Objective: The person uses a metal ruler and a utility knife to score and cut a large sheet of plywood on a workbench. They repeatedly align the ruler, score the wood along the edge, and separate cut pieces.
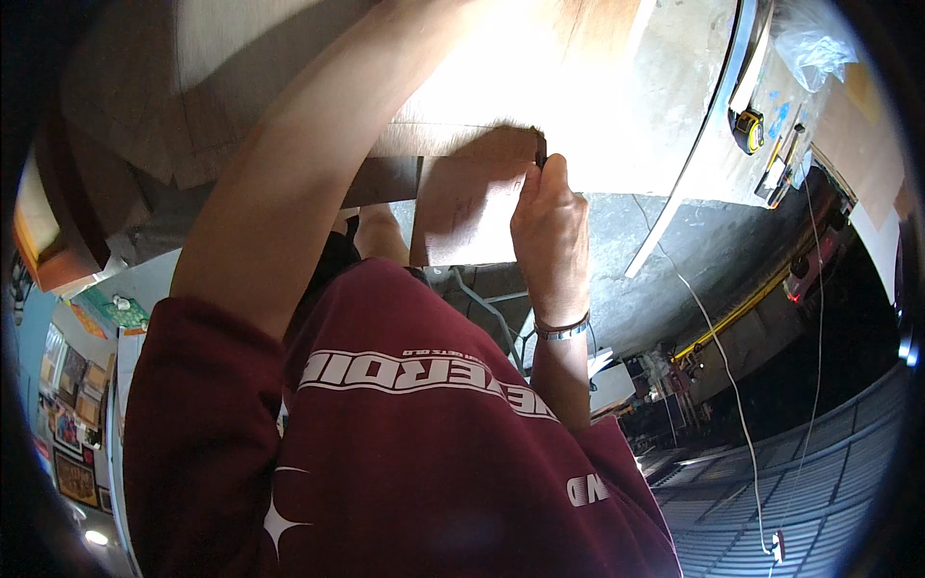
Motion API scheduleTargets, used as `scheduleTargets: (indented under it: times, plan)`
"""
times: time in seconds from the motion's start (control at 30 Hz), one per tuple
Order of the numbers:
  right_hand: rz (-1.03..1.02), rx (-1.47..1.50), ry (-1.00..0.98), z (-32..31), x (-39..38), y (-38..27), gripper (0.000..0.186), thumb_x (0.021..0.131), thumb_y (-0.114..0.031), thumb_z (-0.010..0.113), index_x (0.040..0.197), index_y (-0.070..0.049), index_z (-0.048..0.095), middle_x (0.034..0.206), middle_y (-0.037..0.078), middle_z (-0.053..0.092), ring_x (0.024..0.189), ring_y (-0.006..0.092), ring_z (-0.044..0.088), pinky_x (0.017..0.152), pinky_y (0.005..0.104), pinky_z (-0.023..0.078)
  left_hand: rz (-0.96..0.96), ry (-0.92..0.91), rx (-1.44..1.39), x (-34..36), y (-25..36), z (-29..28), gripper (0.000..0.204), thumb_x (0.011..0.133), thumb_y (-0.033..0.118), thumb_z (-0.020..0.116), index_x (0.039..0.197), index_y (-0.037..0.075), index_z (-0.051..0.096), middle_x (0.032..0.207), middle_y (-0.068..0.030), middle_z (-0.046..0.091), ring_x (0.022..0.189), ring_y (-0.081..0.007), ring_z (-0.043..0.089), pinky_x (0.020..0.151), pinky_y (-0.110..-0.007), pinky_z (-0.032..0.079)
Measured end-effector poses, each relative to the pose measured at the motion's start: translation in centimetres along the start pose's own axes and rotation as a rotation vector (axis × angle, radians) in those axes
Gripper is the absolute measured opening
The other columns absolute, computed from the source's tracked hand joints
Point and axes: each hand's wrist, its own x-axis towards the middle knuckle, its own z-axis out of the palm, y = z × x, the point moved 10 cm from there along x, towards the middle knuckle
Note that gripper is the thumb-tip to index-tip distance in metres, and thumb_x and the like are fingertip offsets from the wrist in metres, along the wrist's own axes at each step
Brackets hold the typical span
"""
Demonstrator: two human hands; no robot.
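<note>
Below the brightly lit plywood sheet's near edge, my right hand is closed around a short, dark, slim thing. Its upper end meets the sheet's edge; its kind is too small and shadowed to tell. A bracelet circles that wrist. Pencil-like lines run across the plywood sheet. Under it hangs a reddish-brown panel, just left of my right hand. My left forearm reaches up across the plywood and leaves the picture at the top, so the left hand is out of sight. Strong glare hides part of the wood.
To the right, a long thin strip lies across a grey surface. Beyond it are a yellow-and-black tape measure, several slim tools and a clear plastic bag. A white cable hangs at the right. Metal legs stand below the panel.
</note>
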Motion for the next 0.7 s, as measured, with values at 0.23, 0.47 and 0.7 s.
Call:
scheduleTargets:
  times: [0.23,0.47,0.7]
  plan:
    - [0.043,0.230,0.315,-3.9,-1.1,2.5,0.012,0.107,-0.011,0.051,0.099,-0.002,0.049,0.058,0.017,0.060,0.050,0.0303,0.068,0.041,0.0379,0.047,0.077,0.022,0.149,-0.2,0.8,1.2,0.066,0.108,0.047,0.029,0.161,0.008,0.034,0.168,-0.0177,0.031,0.155,-0.0314,0.029,0.129,-0.049,0.015]
    - [-0.093,0.020,0.439,-10.4,12.8,-6.0,0.023,0.106,-0.021,0.053,0.100,0.001,0.055,0.066,0.026,0.067,0.061,0.0434,0.071,0.050,0.0473,0.056,-0.008,-0.263,-0.027,0.5,1.1,-3.1,0.071,0.097,0.030,0.058,0.163,0.022,0.033,0.168,-0.0139,0.030,0.155,-0.0309,0.028,0.128,-0.049,0.018]
    - [-0.223,0.071,0.428,-10.6,18.8,-9.3,0.025,0.107,-0.018,0.052,0.093,0.002,0.058,0.071,0.028,0.068,0.066,0.0423,0.072,0.052,0.0444,0.055,-0.044,-0.342,-0.131,0.2,0.5,-2.5,0.080,0.091,0.028,0.066,0.164,0.029,0.033,0.171,-0.0128,0.022,0.158,-0.0322,0.022,0.129,-0.051,0.016]
